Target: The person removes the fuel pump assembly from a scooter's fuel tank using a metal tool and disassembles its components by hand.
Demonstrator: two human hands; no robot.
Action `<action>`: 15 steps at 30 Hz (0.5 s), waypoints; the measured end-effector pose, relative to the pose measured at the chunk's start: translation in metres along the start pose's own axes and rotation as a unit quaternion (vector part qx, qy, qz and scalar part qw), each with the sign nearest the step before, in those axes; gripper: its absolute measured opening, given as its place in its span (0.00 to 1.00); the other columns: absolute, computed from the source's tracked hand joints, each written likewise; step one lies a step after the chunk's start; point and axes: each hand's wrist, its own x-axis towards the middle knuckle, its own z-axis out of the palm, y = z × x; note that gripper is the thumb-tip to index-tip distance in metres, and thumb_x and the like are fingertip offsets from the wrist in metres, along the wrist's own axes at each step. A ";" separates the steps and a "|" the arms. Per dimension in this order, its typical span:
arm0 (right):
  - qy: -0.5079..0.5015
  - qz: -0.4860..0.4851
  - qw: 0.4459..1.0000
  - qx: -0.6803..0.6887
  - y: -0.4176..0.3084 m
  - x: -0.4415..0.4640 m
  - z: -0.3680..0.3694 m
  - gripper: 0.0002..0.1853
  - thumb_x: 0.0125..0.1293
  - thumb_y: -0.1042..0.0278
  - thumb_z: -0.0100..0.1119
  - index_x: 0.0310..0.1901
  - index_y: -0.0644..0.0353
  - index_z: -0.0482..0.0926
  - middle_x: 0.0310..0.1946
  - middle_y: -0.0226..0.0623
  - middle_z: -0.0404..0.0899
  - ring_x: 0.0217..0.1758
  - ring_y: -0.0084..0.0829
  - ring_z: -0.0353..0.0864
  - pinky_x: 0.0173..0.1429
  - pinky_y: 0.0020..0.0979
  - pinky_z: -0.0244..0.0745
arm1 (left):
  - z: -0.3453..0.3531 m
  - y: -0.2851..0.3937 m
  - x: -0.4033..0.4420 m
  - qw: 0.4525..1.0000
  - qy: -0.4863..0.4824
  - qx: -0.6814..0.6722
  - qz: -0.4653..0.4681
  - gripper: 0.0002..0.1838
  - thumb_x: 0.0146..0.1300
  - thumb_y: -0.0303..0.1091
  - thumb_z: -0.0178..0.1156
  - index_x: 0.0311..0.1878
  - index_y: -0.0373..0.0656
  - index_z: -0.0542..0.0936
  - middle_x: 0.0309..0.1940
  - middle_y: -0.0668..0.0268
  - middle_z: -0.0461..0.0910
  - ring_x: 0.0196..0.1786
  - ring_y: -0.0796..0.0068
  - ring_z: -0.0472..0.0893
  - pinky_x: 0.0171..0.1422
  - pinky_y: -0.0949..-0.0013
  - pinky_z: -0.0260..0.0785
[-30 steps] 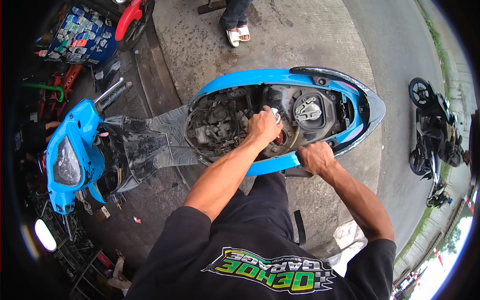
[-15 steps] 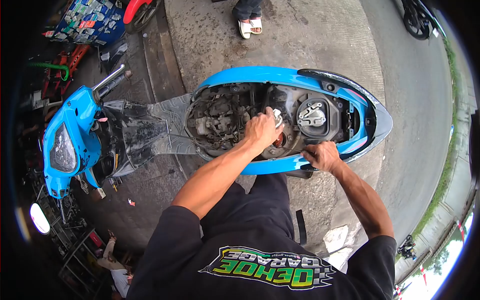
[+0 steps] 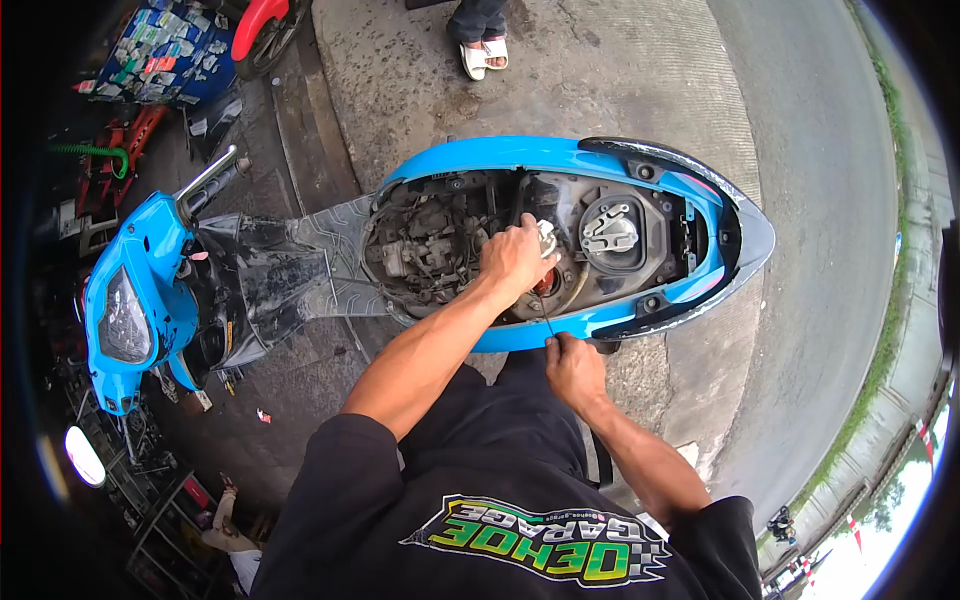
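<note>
My left hand (image 3: 515, 262) reaches over the open body of a blue scooter (image 3: 480, 147), its fingers closed around a small whitish piece (image 3: 546, 238), partly hidden by them. Just below lies a reddish-orange part (image 3: 546, 284) in a round opening. At the near edge of the blue side panel (image 3: 620, 320), my right hand (image 3: 577, 372) is closed in a pinch. A thin dark rod or wire (image 3: 548, 318) runs from its fingertips toward the reddish part. To the right is a round metal lid (image 3: 610, 232); to the left, the dirty engine (image 3: 420, 245) is exposed.
The scooter's front end with headlight (image 3: 127, 318) and handlebar (image 3: 210, 175) is at left. Across the scooter stands a person in white sandals (image 3: 484, 60). A sticker-covered blue drum (image 3: 170, 50) and red wheel guard (image 3: 258, 25) are at upper left. A road (image 3: 820, 150) runs along the right.
My right hand has moved left from the rear side panel and now pinches the thin rod or wire. My left hand stays at the whitish piece. The view has shifted slightly.
</note>
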 end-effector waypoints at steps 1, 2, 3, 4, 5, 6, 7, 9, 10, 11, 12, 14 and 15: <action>0.015 0.011 0.999 0.042 -0.002 -0.004 0.011 0.17 0.75 0.57 0.51 0.44 0.63 0.84 0.34 0.63 0.84 0.41 0.65 0.84 0.49 0.59 0.78 | -0.001 0.001 0.000 1.000 -0.002 0.008 -0.001 0.33 0.62 0.54 0.71 0.53 0.33 0.72 0.39 0.43 0.87 0.45 0.42 0.87 0.49 0.46 0.81; 0.031 0.022 0.996 0.084 -0.003 -0.008 0.023 0.17 0.75 0.58 0.51 0.45 0.64 0.84 0.34 0.64 0.84 0.41 0.66 0.84 0.50 0.59 0.78 | -0.002 0.002 0.001 1.000 -0.005 0.018 -0.001 0.34 0.61 0.54 0.71 0.53 0.33 0.72 0.39 0.42 0.87 0.45 0.42 0.87 0.49 0.47 0.81; 0.046 0.022 0.992 0.117 -0.004 -0.011 0.032 0.17 0.75 0.59 0.50 0.48 0.65 0.83 0.34 0.64 0.84 0.42 0.67 0.83 0.50 0.59 0.77 | -0.001 0.001 0.002 1.000 -0.003 0.021 0.003 0.34 0.61 0.55 0.71 0.53 0.33 0.72 0.40 0.42 0.87 0.45 0.42 0.88 0.49 0.47 0.81; 0.077 0.028 0.985 0.155 -0.003 -0.014 0.045 0.18 0.75 0.60 0.50 0.50 0.66 0.83 0.35 0.64 0.83 0.41 0.66 0.83 0.50 0.58 0.77 | -0.001 0.000 0.003 1.000 0.000 0.024 0.009 0.35 0.60 0.55 0.71 0.53 0.32 0.72 0.40 0.42 0.87 0.45 0.42 0.88 0.49 0.47 0.81; 0.089 0.041 0.979 0.178 -0.001 -0.020 0.056 0.18 0.75 0.60 0.51 0.50 0.67 0.82 0.34 0.64 0.83 0.41 0.65 0.84 0.49 0.58 0.77 | -0.001 0.000 0.003 1.000 -0.006 0.023 0.003 0.35 0.58 0.56 0.72 0.52 0.33 0.73 0.39 0.42 0.87 0.45 0.42 0.88 0.49 0.47 0.81; 0.103 0.051 0.973 0.203 0.000 -0.023 0.063 0.18 0.76 0.60 0.51 0.51 0.67 0.82 0.34 0.64 0.83 0.40 0.65 0.84 0.48 0.58 0.77 | -0.003 0.000 0.002 1.000 -0.005 0.025 0.004 0.36 0.57 0.56 0.73 0.52 0.33 0.72 0.39 0.43 0.87 0.45 0.42 0.88 0.49 0.47 0.81; 0.111 0.059 0.969 0.213 0.001 -0.022 0.070 0.18 0.76 0.60 0.51 0.51 0.67 0.82 0.34 0.64 0.83 0.40 0.65 0.84 0.48 0.58 0.77 | -0.003 -0.002 0.003 1.000 0.001 0.026 0.013 0.36 0.57 0.56 0.73 0.51 0.33 0.73 0.39 0.42 0.87 0.44 0.41 0.87 0.49 0.46 0.81; 0.151 0.057 0.957 0.240 0.002 -0.025 0.086 0.17 0.76 0.60 0.51 0.51 0.66 0.82 0.33 0.63 0.84 0.38 0.64 0.84 0.46 0.58 0.77 | 0.003 -0.007 -0.001 0.999 -0.003 0.039 0.031 0.35 0.57 0.56 0.73 0.51 0.33 0.73 0.38 0.42 0.86 0.44 0.40 0.87 0.49 0.46 0.81; 0.157 0.066 0.953 0.252 0.001 -0.027 0.093 0.17 0.76 0.60 0.51 0.51 0.66 0.82 0.33 0.63 0.84 0.38 0.64 0.84 0.46 0.58 0.77 | 0.005 -0.009 -0.003 0.998 0.016 0.046 0.047 0.34 0.58 0.56 0.72 0.51 0.33 0.73 0.38 0.41 0.86 0.44 0.40 0.87 0.49 0.45 0.80; 0.167 0.071 0.950 0.255 0.001 -0.026 0.099 0.17 0.76 0.60 0.51 0.52 0.65 0.82 0.32 0.62 0.84 0.37 0.64 0.84 0.45 0.58 0.78 | 0.007 -0.010 -0.002 0.996 0.038 0.053 0.064 0.34 0.59 0.55 0.71 0.50 0.33 0.73 0.38 0.41 0.86 0.45 0.39 0.87 0.49 0.45 0.80; 0.176 0.077 0.947 0.258 -0.001 -0.025 0.103 0.17 0.76 0.60 0.51 0.52 0.64 0.83 0.32 0.62 0.84 0.37 0.63 0.84 0.45 0.58 0.78 | 0.005 -0.009 -0.002 0.995 0.034 0.063 0.075 0.34 0.59 0.55 0.71 0.50 0.33 0.73 0.38 0.41 0.86 0.45 0.39 0.87 0.49 0.45 0.80; 0.188 0.090 0.938 0.277 -0.002 -0.024 0.110 0.17 0.76 0.59 0.51 0.52 0.64 0.83 0.31 0.61 0.84 0.36 0.63 0.84 0.44 0.57 0.78 | 0.003 -0.004 0.001 0.997 0.010 0.053 0.049 0.32 0.61 0.54 0.70 0.50 0.33 0.73 0.40 0.40 0.86 0.46 0.38 0.86 0.50 0.45 0.80; 0.190 0.097 0.934 0.286 -0.004 -0.025 0.112 0.17 0.76 0.59 0.51 0.53 0.64 0.83 0.30 0.60 0.84 0.35 0.63 0.84 0.44 0.57 0.78 | 0.002 -0.003 0.003 0.997 0.000 0.054 0.058 0.31 0.62 0.54 0.69 0.50 0.32 0.74 0.42 0.39 0.86 0.47 0.38 0.86 0.52 0.45 0.80</action>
